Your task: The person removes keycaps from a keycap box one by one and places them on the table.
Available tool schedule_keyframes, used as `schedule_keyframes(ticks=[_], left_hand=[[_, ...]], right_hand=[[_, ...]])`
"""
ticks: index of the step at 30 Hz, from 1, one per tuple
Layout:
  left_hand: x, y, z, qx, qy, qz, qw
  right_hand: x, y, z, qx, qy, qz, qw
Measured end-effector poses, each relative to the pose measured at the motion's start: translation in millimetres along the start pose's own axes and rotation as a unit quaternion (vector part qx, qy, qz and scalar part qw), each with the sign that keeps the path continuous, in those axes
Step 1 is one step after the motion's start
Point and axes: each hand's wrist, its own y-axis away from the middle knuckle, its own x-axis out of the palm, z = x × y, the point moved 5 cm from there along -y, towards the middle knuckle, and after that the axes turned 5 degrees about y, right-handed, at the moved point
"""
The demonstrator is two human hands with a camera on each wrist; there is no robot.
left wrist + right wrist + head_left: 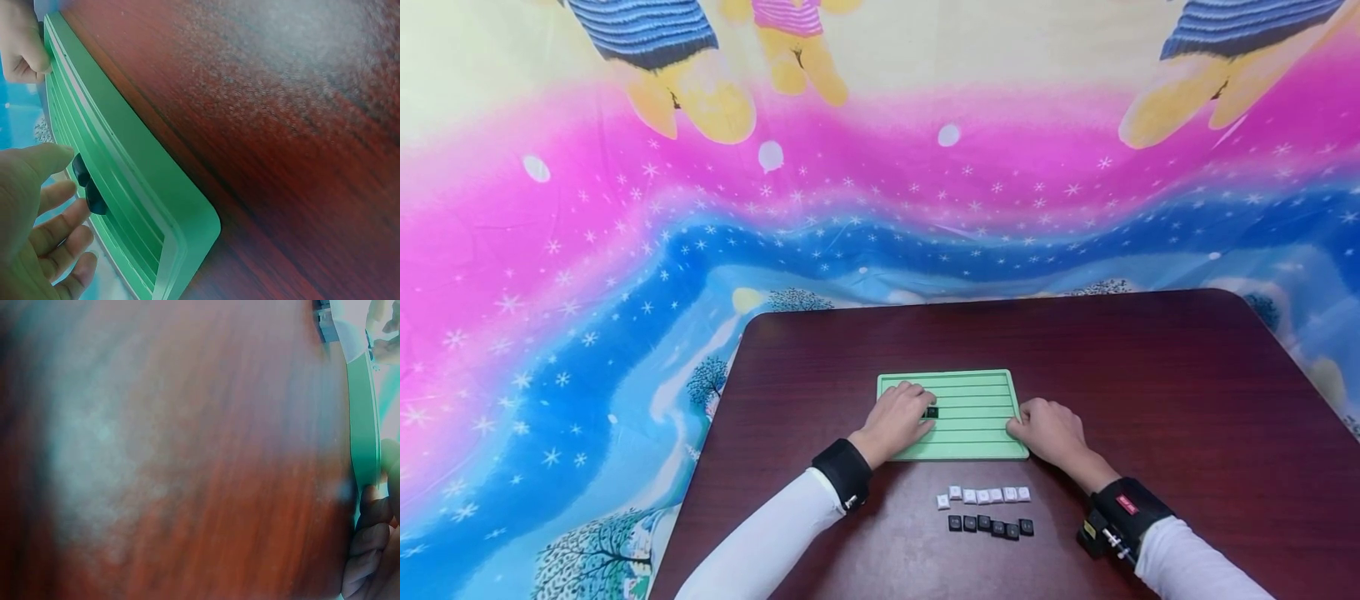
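A shallow green tray (973, 413) with long parallel ridges lies on the table. My left hand (897, 419) is over its left part, thumb and fingers spread to either side of two small black keycaps. One black keycap (932, 412) shows beside the fingers from above; in the left wrist view, a black keycap (95, 199) sits next to the other in a groove. My right hand (1051, 432) grips the tray's right edge, its thumb on the rim and its fingers curled at the outside. In the right wrist view the tray's green side wall (364, 419) appears beside those fingers.
Nearer than the tray, a row of several white keycaps (983, 497) lies on the dark wooden table (1150, 367). Below it is an uneven row of several black keycaps (997, 528). A printed cloth (880, 192) hangs behind the table.
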Motion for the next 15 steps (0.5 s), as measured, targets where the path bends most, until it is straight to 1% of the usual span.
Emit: schedule_keyframes(ticks=[6,15], left_hand=[[1.1,-1.8,-0.1,-0.002,0.004,0.008,1.0000],[7.5,-5.6,0.6,-0.006,0.007,0.021,0.9997]], right_hand=[[0.0,-0.2,-0.1,0.000,-0.001,-0.001,1.000],[0.0,0.2,-0.4,-0.003,-0.005,-0.003,1.000]])
